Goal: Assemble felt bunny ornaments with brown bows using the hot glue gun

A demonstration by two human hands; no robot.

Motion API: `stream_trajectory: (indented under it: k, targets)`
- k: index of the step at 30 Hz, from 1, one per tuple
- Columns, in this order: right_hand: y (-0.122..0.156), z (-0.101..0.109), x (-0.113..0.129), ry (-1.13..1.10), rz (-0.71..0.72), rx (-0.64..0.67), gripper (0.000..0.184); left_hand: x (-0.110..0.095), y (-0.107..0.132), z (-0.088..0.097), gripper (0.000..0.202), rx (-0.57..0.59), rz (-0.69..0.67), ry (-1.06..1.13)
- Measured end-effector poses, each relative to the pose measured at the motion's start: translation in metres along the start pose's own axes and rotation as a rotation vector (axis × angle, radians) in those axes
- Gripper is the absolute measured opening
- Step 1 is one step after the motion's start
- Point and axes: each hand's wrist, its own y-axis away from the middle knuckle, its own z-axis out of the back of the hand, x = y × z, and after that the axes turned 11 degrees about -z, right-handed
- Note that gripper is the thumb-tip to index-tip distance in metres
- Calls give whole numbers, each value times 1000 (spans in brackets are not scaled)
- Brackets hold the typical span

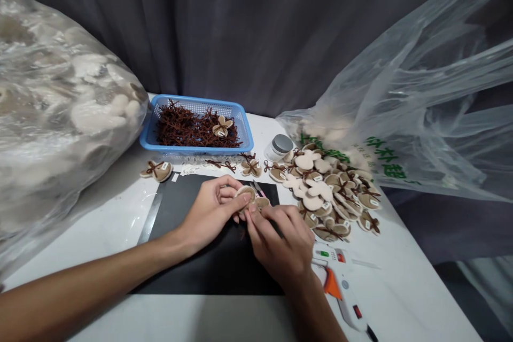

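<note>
Above a black mat (192,262), both of my hands meet at a small tan felt bunny-shaped piece (245,192). My left hand (212,208) grips it from the left, thumb on top and fingers curled behind. With thumb and forefinger pinched at its lower edge, my right hand (280,240) also holds the piece. The fingers cover much of it, so what lies between the right fingertips is hidden. Just behind the piece lies a small pair of scissors or tweezers (258,188), partly covered.
A blue basket (196,149) holds dark brown bows. Finished-looking bunny pieces (320,192) are heaped at right, near a grey-lidded jar (281,145). A white and orange glue gun (347,294) lies at front right. Plastic bags stand left (60,107) and right (401,117).
</note>
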Motion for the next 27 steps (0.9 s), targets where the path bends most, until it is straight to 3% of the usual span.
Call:
stream_trajectory:
  k: [8,17,27]
  targets:
    - [1,3,-4,-24,-16,-58,18,-4,0,1,52,7,-19,-70]
    - [1,4,-4,-169,-105,-33,24,-5,-1,1,52,7,-54,-85]
    - [0,4,-4,-163,-154,-10,22,-8,1,0,42,36,-111,-80]
